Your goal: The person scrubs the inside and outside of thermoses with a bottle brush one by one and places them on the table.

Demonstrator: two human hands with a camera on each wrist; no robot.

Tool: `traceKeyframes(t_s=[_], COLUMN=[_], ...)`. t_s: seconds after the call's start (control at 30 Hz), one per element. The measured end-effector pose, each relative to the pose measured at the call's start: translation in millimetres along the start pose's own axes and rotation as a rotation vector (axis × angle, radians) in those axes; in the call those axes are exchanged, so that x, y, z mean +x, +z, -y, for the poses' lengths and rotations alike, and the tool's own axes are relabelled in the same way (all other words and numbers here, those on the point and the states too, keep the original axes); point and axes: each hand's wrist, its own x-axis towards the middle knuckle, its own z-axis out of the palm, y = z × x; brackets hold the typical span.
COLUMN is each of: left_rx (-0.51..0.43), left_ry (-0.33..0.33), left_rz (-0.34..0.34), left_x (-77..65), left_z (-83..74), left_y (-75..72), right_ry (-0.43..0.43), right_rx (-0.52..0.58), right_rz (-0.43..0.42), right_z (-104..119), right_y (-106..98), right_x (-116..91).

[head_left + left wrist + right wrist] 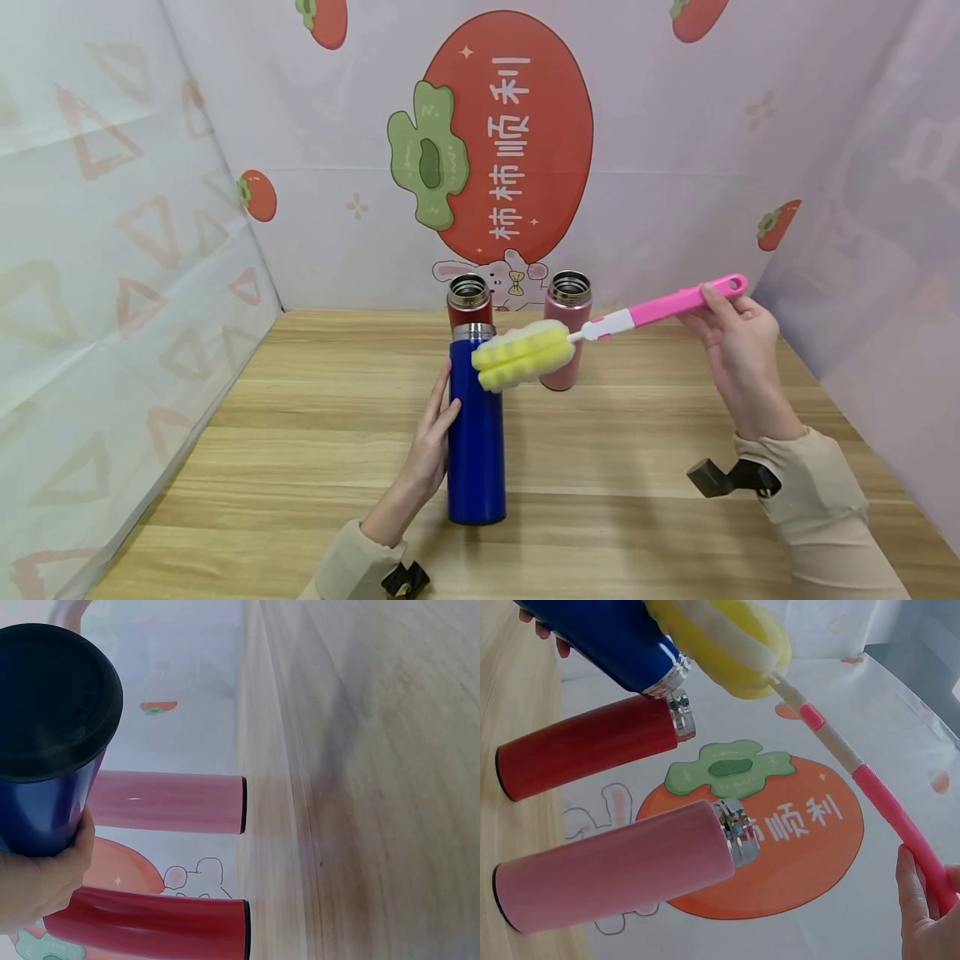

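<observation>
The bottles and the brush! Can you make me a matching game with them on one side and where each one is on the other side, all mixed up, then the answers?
Things:
1. blue bottle
2. red bottle
3. pink bottle
4. brush

Places:
A. standing on the table, right of the red bottle in the head view
B. in the right grip
C. standing on the table, partly hidden by the blue bottle in the head view
D. lifted in the left grip

Pairs: 1-D, 2-C, 3-A, 4-B

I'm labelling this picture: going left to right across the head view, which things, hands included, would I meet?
Left hand → blue bottle → pink bottle → pink brush handle → right hand.
</observation>
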Motion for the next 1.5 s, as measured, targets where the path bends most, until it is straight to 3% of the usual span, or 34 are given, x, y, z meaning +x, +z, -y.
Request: traceKeyframes(t_s=[0.3,0.53,0.7,1.0,1.23,1.5], left_rx=[0.06,0.201,0.291,0.094,-0.004,-0.021], left_ry=[-0.083,-0.033,0.019,0.026,0.013,-0.007], left_rz=[-0.014,-0.054,-0.046,0.035,0.035,0.016], left_x=[-2.0,-2.9,-4.2,-4.9,-5.3,-2.9], left_z=[0.4,3.4,5.3,5.6,2.4,-0.3], left_y=[0.5,1.6,0.6,-3.2,-0.8,-1.8], right_ry=[-0.041,-0.051,-0.041,-0.009,0.044,0.103], right_rx=[-0.003,0.041,0.054,0.071,0.031,-0.01], right_rz=[-0.058,-0.057,-0.074,-0.066,-0.051,-0.006], right_z=[-0.3,3.0,6.5,10.8,9.1,4.1], right_y=[3.3,3.0,3.3,1.5,-0.6,-7.3], right_x=[2.2,4.3,6.1,7.1,4.2,-0.4])
